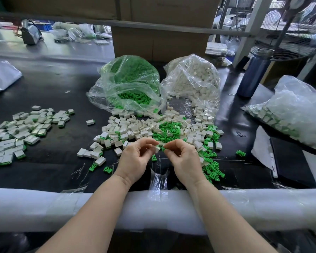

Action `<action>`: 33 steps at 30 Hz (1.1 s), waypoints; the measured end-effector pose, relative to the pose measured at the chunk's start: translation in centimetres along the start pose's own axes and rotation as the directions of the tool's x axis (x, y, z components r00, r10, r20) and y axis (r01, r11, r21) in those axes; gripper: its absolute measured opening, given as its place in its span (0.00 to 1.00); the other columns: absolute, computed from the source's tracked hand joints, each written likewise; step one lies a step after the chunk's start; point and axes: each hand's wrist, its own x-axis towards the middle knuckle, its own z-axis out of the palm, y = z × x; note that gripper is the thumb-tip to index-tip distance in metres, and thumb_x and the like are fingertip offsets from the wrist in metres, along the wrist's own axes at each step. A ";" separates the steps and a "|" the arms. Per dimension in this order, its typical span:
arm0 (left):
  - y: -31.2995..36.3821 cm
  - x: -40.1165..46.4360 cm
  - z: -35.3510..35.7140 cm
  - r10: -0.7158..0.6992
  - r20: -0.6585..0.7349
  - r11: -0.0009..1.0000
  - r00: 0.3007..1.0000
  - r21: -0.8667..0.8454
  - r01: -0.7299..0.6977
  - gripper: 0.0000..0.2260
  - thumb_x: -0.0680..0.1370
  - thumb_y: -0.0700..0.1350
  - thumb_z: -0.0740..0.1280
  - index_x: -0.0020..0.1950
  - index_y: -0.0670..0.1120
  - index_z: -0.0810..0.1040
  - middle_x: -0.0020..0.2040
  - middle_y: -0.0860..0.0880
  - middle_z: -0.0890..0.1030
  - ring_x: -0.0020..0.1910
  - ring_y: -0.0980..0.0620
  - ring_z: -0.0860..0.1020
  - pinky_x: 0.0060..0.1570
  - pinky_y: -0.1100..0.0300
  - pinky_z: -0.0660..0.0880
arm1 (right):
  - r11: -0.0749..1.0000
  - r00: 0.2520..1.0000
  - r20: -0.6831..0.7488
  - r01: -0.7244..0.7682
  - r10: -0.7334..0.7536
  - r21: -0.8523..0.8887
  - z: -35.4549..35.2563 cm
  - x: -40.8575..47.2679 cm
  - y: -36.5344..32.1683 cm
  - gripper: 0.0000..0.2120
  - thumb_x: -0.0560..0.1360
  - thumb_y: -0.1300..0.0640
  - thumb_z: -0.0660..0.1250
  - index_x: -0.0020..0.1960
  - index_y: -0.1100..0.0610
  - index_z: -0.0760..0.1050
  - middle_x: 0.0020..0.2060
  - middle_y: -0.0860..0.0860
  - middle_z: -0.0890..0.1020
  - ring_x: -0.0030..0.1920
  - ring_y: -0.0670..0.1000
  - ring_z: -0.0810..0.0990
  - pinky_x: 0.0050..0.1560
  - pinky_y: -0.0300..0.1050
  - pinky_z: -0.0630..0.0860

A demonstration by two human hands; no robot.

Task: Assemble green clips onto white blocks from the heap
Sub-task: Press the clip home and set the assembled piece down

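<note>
My left hand (135, 158) pinches a small white block (157, 149) between thumb and fingers. My right hand (183, 157) pinches a green clip (163, 149) right beside that block, the two parts touching. Both hands hover over the black table, just in front of the mixed heap of white blocks (128, 130) and green clips (169, 131). More loose green clips (212, 170) lie to the right of my right hand. A pile of assembled blocks with green edges (20, 132) lies at the left.
A clear bag of green clips (130, 83) and a clear bag of white blocks (192, 79) lie open behind the heap. Another bag of assembled pieces (288, 114) sits at the right, with a blue bottle (252, 73) behind it. White foam padding (44, 209) covers the table's near edge.
</note>
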 end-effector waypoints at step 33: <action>0.4 -0.1 -0.1 -0.066 0.178 0.997 0.982 -0.015 0.069 0.06 0.75 0.34 0.66 0.46 0.40 0.82 0.40 0.48 0.81 0.40 0.58 0.77 0.48 0.71 0.72 | 0.962 0.971 0.222 -0.139 0.087 0.233 -0.6 -0.2 -0.3 0.11 0.70 0.72 0.67 0.40 0.57 0.71 0.24 0.48 0.78 0.23 0.42 0.74 0.26 0.34 0.70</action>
